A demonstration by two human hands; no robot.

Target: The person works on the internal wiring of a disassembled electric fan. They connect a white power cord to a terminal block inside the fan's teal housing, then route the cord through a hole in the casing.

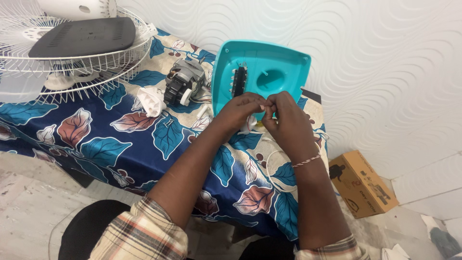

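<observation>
My left hand [244, 110] and my right hand [285, 117] meet at the fingertips over the table, pinching something small between them; it looks like a thin white wire [270, 159] that loops down toward me. A small white part [249, 125] sits just under my left fingers. Right behind both hands stands a turquoise plastic fan base cover [262, 72], tilted up on its edge, with a dark switch block [239, 81] on its inner face. A red-and-white thread is tied around my right wrist.
A grey electric motor [183, 83] lies left of the cover, with a white crumpled piece [150, 100] beside it. A white wire fan guard [72, 62] holding a dark grey plate [84, 36] fills the table's far left. A cardboard box [363, 185] sits on the floor at right.
</observation>
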